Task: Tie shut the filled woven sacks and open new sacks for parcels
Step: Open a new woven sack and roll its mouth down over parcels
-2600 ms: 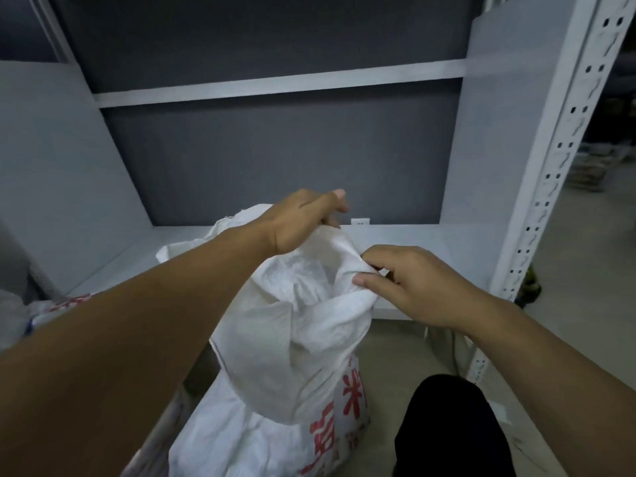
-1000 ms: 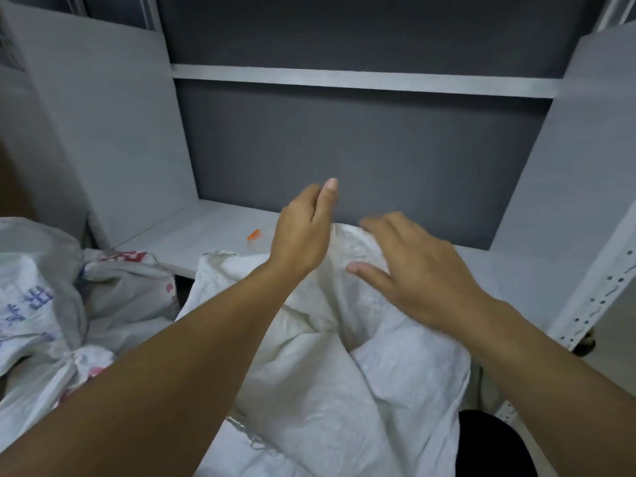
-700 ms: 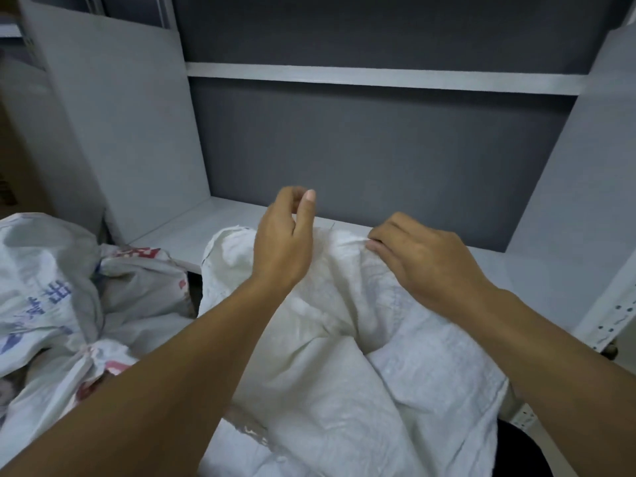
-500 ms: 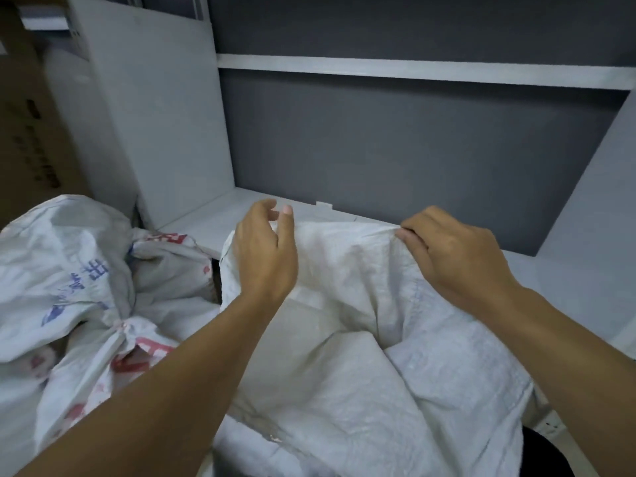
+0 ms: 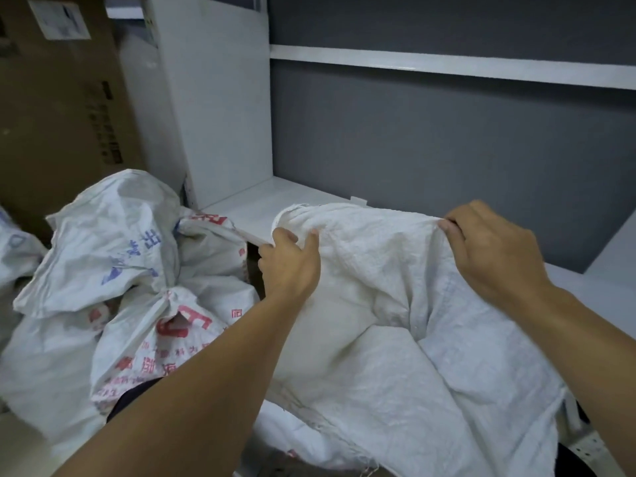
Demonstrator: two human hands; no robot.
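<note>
At the far left a brown box (image 5: pixel 58 98) is standing. In front of it filled sacks (image 5: pixel 103 242) are lying in a heap, white with blue and red print. One of them, the tied sack (image 5: pixel 172 325), is showing a gathered neck that seems to be knotted, though the folds are hiding the knot itself. Behind the heap a white panel (image 5: pixel 213 98) is rising as the side of a shelf (image 5: pixel 275 197).

The person is reaching forward with both bare arms. The left hand (image 5: pixel 289 266) is pinching the left corner of the top edge of a new sack (image 5: pixel 378 297): the thumb and the fingertips are closing on the cloth from two sides. This sack is plain white and limp. It is hanging between the two hands in front of the shelf, and its top edge is being held stretched from one hand to the other. Its lower part is falling in big folds toward the person. The right hand (image 5: pixel 488 253) is gripping the right corner of the same edge, with the fingers curled tight over the cloth and the knuckles turned up. Behind the sack a dark grey back wall (image 5: pixel 447 149) is closing the shelf, and a white rail (image 5: pixel 447 67) is running across it higher up.
</note>
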